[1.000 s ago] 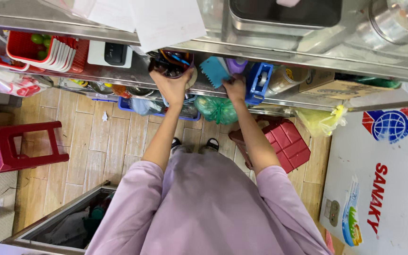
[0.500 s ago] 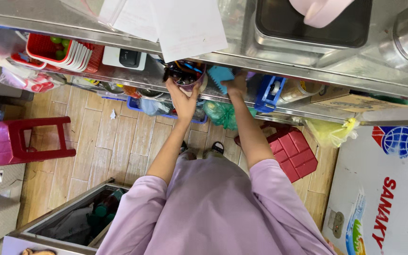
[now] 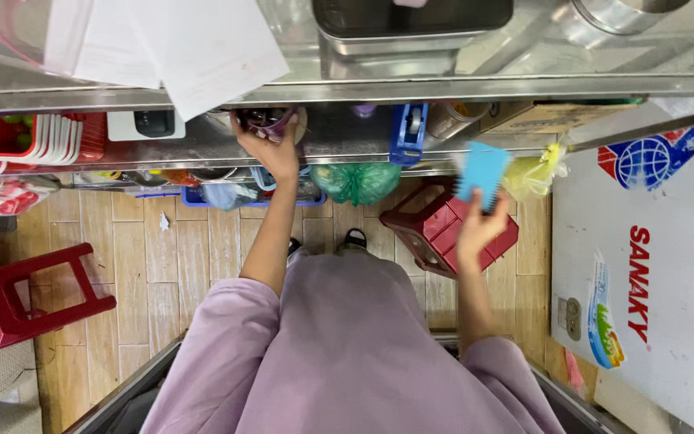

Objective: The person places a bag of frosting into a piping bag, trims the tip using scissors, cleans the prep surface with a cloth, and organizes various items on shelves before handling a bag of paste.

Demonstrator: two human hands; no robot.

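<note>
Left hand [image 3: 273, 149] reaches up to the steel shelf [image 3: 347, 137] under the counter, fingers curled over the rim of a round container [image 3: 271, 120] full of dark bits; grip looks closed on the rim, contents too small to tell. Right hand [image 3: 479, 229] is pulled back from the shelf, near the body, pinching a blue scraper [image 3: 482, 173] by its lower edge, thumb and fingers pressed on it, blade up and slightly tilted. Scraper sits in the air over a red stool [image 3: 451, 229], well apart from the container. On the shelf right of the container: blue tape dispenser [image 3: 408, 133], a jar [image 3: 447, 119], a cardboard box [image 3: 540, 116]. Left of it: white box [image 3: 150, 124], red basket [image 3: 10, 141] with stacked white plates. Below the shelf hang a green bag [image 3: 355, 181] and a yellow bag [image 3: 532, 173]. White papers [image 3: 194, 48] lie on the counter edge above. Another red stool [image 3: 18, 297] stands on the wood-look floor [image 3: 162, 265] at left. White chest freezer [image 3: 644, 265] at right. Person wears a lilac top [image 3: 347, 354].
</note>
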